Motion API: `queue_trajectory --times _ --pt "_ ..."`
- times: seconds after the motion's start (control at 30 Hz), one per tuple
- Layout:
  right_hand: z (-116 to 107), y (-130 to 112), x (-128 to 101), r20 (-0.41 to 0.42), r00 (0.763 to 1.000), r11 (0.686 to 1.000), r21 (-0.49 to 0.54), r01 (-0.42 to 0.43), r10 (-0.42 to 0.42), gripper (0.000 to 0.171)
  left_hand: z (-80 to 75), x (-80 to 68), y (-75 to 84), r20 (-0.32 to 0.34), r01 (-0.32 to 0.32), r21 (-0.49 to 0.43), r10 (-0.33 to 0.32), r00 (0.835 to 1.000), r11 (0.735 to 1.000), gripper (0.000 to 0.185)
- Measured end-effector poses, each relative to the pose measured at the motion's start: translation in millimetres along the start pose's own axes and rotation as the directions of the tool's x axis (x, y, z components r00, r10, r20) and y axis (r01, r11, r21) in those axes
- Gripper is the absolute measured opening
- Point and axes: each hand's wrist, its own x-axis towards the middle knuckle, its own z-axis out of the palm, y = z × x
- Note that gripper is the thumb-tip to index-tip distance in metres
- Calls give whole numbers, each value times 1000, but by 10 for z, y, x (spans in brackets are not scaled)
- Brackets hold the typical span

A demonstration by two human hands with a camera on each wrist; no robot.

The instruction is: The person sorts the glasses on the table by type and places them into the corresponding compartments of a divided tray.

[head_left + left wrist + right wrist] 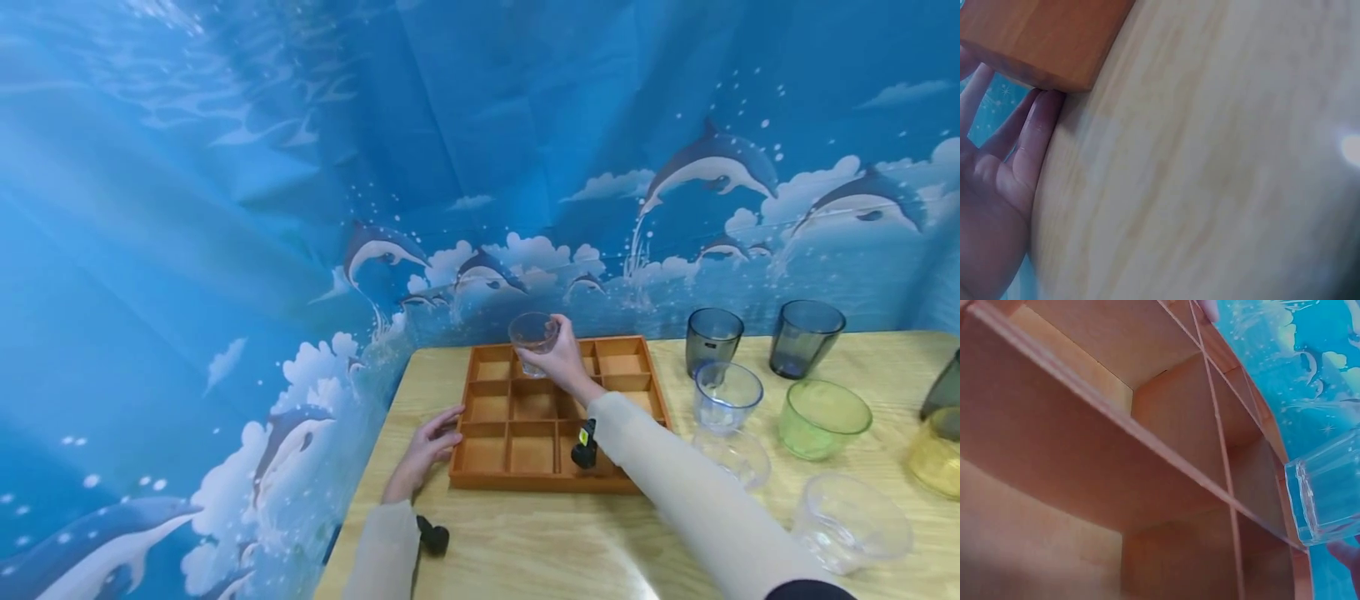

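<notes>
An orange wooden tray (459, 467) split into several square compartments lies on the light wooden table (525, 542). My right hand (564, 360) grips a small clear glass (533, 337) and holds it just above the tray's far row. The right wrist view shows that glass (1329, 497) over the tray's compartments (1166, 419). My left hand (429, 446) rests with straight fingers against the tray's near left corner; in the left wrist view its fingers (1035, 144) touch the tray's corner (1054, 44).
To the right of the tray stand two dark grey glasses (712, 337) (805, 337), a bluish glass (726, 396), a green bowl (822, 418), clear bowls (851, 521) and a yellow one (937, 454). A dolphin backdrop (225, 250) hangs behind and left of the table.
</notes>
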Motion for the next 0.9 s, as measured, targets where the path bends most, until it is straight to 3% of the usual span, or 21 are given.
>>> queue_trajectory --times 0.3,0.4,0.67,0.9 --pt "116 140 44 -22 998 997 45 -57 58 88 14 -19 -35 7 -3 -34 4 1000 999 48" --pt "137 188 46 -39 996 997 3 -74 75 89 15 -29 -27 14 1 -31 -1 1000 1000 48" --pt "98 249 46 39 994 986 -136 -101 107 89 19 15 -4 21 -18 -36 19 1000 999 49" --pt "85 190 9 90 981 975 -154 -158 173 91 -12 22 9 18 9 -39 -9 1000 999 49"
